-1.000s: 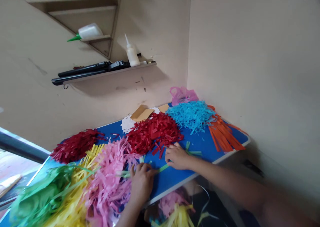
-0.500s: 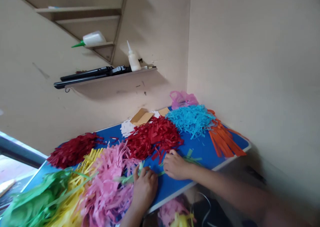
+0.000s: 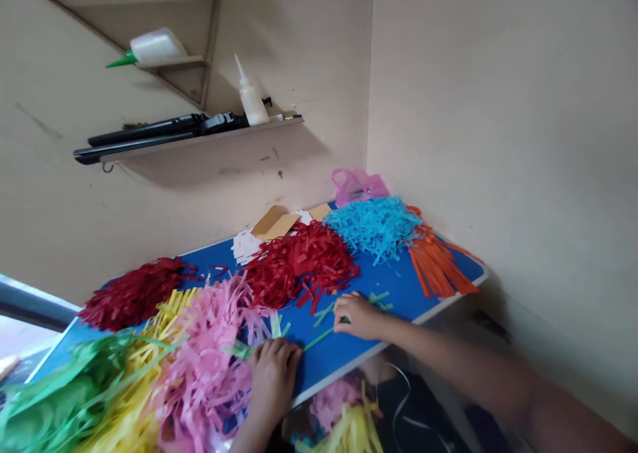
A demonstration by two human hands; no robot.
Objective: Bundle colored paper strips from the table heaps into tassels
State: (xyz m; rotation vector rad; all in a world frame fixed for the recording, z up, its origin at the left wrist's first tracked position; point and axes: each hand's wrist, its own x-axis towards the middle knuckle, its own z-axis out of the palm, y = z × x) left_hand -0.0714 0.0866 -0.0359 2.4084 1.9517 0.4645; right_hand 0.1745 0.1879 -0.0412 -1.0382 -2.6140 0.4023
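Note:
My left hand is closed on pale green paper strips at the right edge of a pink fringed paper bundle. To its right, my right hand has its fingers curled round green strips that stick out on both sides. A thin green strip lies across the blue table between both hands. Just behind them sits a red shredded paper heap. Yellow and green fringed bundles lie at the left.
Blue paper, orange strips and a pink plastic bag lie at the back right. Another red bundle is at the back left. A wall shelf holds a glue bottle. More fringed paper hangs below the table edge.
The view has shifted, so the scene sits further left and slightly higher. My hands are farther apart, with the green strip between them now more exposed. My right hand's fingers are more curled.

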